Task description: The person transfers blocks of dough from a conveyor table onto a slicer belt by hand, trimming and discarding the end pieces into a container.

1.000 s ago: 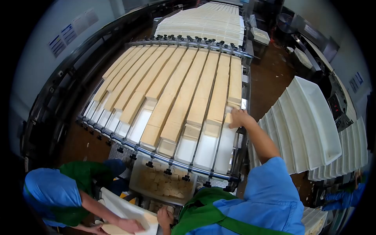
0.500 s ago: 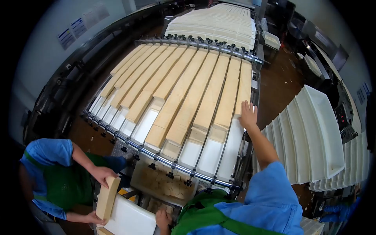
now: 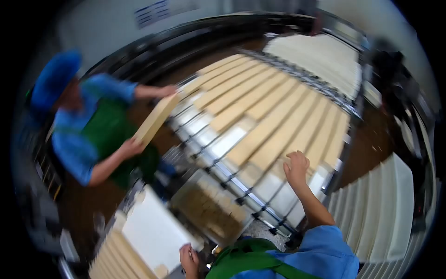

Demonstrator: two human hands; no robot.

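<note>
Long pale-yellow bars lie side by side in the lanes of a rack with a metal front rail. My right hand is over the near ends of the bars towards the right, fingers apart and a little bent, holding nothing I can see. Whether it touches a bar is unclear. My left hand is low, beside the near edge of a white board. Its fingers are curled in; what they hold, if anything, cannot be made out.
On the left, a co-worker in a blue cap holds one bar in both hands. A bin of beige scraps stands below the rail. More bars lie at bottom left. Nested white trays stand at right.
The view has swung left. My right hand has come off the rightmost bar and shifted left along the near ends. The co-worker has lifted a bar from beside the white board towards the rack.
</note>
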